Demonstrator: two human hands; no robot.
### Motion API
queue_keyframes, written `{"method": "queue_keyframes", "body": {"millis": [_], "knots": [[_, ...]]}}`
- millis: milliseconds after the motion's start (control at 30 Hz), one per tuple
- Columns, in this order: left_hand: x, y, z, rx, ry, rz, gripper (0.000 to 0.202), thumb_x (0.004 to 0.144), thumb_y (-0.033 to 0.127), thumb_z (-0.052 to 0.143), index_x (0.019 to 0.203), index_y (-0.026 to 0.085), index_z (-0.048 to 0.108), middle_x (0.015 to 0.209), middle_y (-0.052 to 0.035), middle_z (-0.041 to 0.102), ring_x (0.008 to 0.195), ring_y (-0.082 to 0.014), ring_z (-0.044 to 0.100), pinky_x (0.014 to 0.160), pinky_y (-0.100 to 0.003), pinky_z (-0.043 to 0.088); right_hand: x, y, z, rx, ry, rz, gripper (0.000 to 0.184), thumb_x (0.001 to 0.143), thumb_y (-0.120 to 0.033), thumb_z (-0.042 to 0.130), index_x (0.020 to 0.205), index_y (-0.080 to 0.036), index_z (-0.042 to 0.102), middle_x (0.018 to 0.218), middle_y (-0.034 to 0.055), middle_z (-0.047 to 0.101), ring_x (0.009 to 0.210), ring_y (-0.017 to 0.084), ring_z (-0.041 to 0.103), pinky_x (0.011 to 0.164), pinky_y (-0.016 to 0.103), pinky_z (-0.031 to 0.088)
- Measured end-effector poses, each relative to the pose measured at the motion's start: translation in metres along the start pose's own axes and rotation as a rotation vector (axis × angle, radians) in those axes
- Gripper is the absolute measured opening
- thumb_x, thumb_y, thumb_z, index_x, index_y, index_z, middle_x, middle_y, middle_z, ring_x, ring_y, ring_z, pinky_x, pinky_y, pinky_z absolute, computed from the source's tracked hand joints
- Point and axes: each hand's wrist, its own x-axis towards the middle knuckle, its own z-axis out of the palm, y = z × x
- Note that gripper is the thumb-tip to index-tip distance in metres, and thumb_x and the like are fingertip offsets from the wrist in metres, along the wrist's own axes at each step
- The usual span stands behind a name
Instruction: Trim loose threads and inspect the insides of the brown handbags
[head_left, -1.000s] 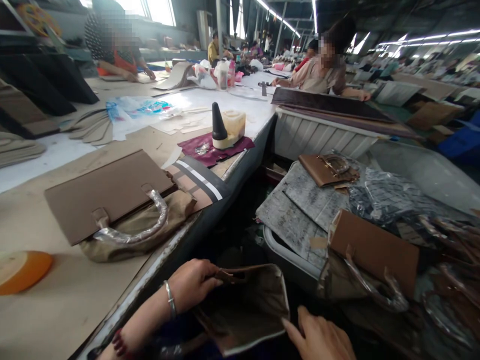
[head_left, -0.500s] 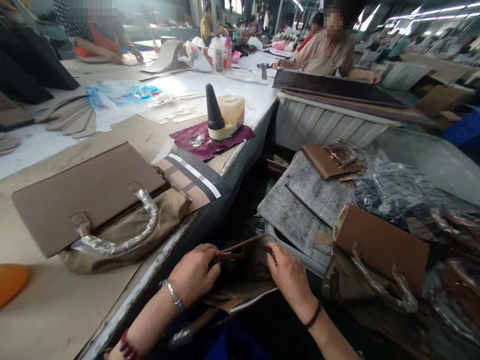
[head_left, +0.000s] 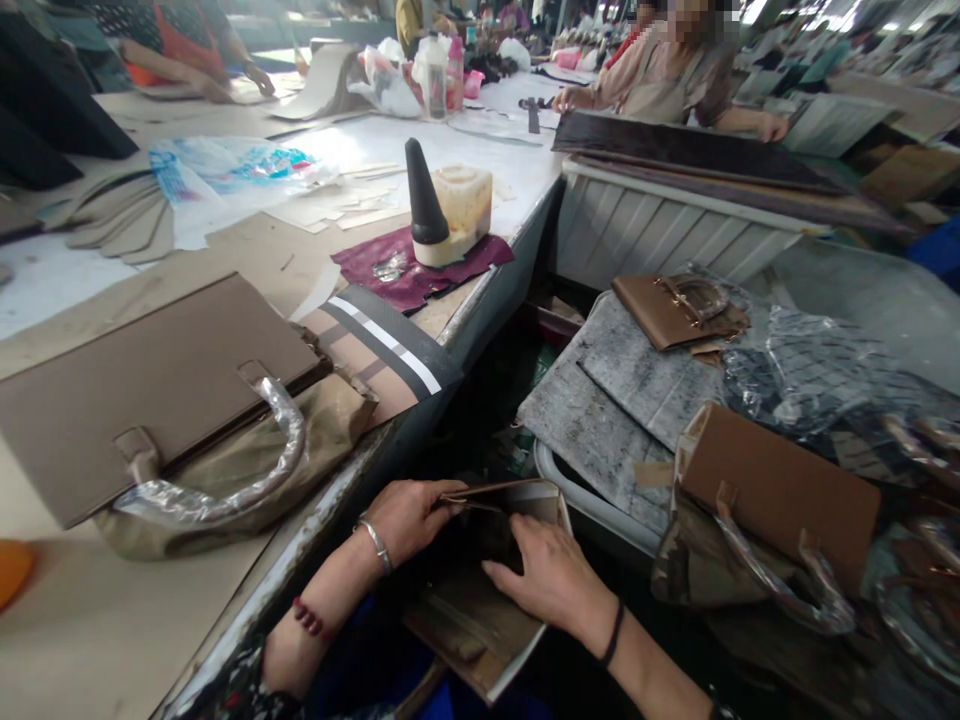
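Grip of your left hand (head_left: pixel 409 522) is clamped on the rim of an open bag (head_left: pixel 465 615), which is in front of you, just off the right edge of the bench (head_left: pixel 301 548). Your right hand (head_left: pixel 551 572) is at its mouth, thumb apart from the fingers; with the fingertips partly hidden, whether that grip holds anything cannot be told. On the bench, a taupe handbag (head_left: pixel 157 390) lies beside the right edge; beyond it are a striped panel (head_left: pixel 375 365) and a purple cloth (head_left: pixel 371 285). To your right, a brown handbag (head_left: pixel 787 490) lies beside grey sheets (head_left: pixel 622 390).
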Motion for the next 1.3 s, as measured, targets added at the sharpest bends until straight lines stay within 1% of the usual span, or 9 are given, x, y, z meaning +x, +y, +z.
{"method": "queue_keyframes", "body": {"millis": [67,167,300,500,700,800,900,1067,1300], "knots": [[0.0,0.003,-0.003,0.002,0.003,0.001,0.033,0.082,0.037,0.037,0.108,0.031,0.057,0.098,0.0,0.067,0.091,-0.021,0.061,0.073,-0.025,0.043,0.007,-0.007,0.0,-0.005,0.071,0.068,0.024,0.08,-0.041,0.047,0.087,-0.018,0.05,0.081,0.0056,0.059,0.077,0.02,0.057,0.066,0.029,0.04],[0.001,0.006,-0.006,-0.015,0.015,-0.012,0.032,0.082,0.039,0.037,0.105,0.031,0.059,0.091,0.0001,0.068,0.087,-0.0208,0.062,0.068,-0.023,0.042,0.016,-0.008,0.002,-0.041,0.214,0.125,0.014,0.085,-0.031,0.043,0.085,-0.018,0.049,0.08,0.0066,0.059,0.076,0.02,0.058,0.064,0.029,0.04],[0.002,0.008,-0.01,-0.088,0.037,-0.054,0.032,0.08,0.043,0.04,0.095,0.028,0.063,0.084,-0.001,0.069,0.081,-0.0197,0.062,0.062,-0.022,0.039,0.025,-0.003,0.003,0.071,0.358,0.055,0.016,0.082,-0.023,0.048,0.096,-0.017,0.047,0.089,0.0084,0.058,0.084,0.021,0.055,0.071,0.03,0.042],[-0.001,-0.008,-0.006,-0.351,-0.048,-0.165,0.039,0.074,0.048,0.045,0.077,0.016,0.066,0.059,0.0006,0.059,0.055,-0.0133,0.05,0.048,-0.02,0.031,0.019,-0.005,-0.008,0.276,0.26,-0.149,0.009,0.081,-0.014,0.044,0.077,-0.02,0.05,0.082,0.003,0.053,0.08,0.016,0.052,0.073,0.028,0.04],[0.004,-0.028,0.007,-0.633,-0.047,-0.189,0.043,0.067,0.05,0.053,0.078,0.011,0.066,0.058,0.0004,0.058,0.054,-0.012,0.046,0.05,-0.021,0.034,0.028,-0.007,-0.014,0.439,0.004,-0.174,0.007,0.083,-0.017,0.042,0.083,-0.02,0.048,0.076,0.0001,0.056,0.073,0.014,0.054,0.066,0.025,0.038],[0.009,-0.029,0.007,-0.636,-0.04,-0.181,0.044,0.067,0.052,0.053,0.078,0.011,0.066,0.06,0.0002,0.059,0.057,-0.013,0.048,0.052,-0.021,0.036,0.041,-0.004,-0.017,0.448,-0.015,-0.155,0.005,0.083,-0.022,0.045,0.085,-0.02,0.048,0.076,-0.001,0.057,0.072,0.013,0.054,0.066,0.023,0.037],[0.01,-0.028,0.004,-0.624,-0.045,-0.151,0.044,0.072,0.052,0.048,0.079,0.012,0.065,0.065,-0.0006,0.062,0.062,-0.0142,0.051,0.054,-0.021,0.038,0.051,-0.001,-0.019,0.426,-0.031,-0.157,0.014,0.084,-0.029,0.045,0.075,-0.019,0.05,0.067,-0.0028,0.053,0.064,0.011,0.051,0.061,0.022,0.036],[0.012,-0.023,0.0,-0.686,-0.055,-0.169,0.046,0.075,0.051,0.044,0.086,0.011,0.064,0.069,-0.0025,0.064,0.062,-0.0153,0.054,0.056,-0.023,0.041,0.058,0.001,-0.02,0.479,0.055,-0.147,0.018,0.084,-0.026,0.044,0.069,-0.018,0.049,0.068,-0.0027,0.051,0.066,0.01,0.049,0.062,0.021,0.035],[0.024,-0.016,-0.008,-0.89,-0.013,-0.212,0.044,0.066,0.046,0.059,0.097,0.014,0.063,0.094,-0.0056,0.067,0.095,-0.0222,0.056,0.086,-0.03,0.042,0.071,0.003,-0.028,0.516,0.037,-0.116,0.018,0.085,-0.025,0.043,0.07,-0.017,0.051,0.065,-0.0026,0.051,0.061,0.009,0.048,0.058,0.02,0.034]]}}
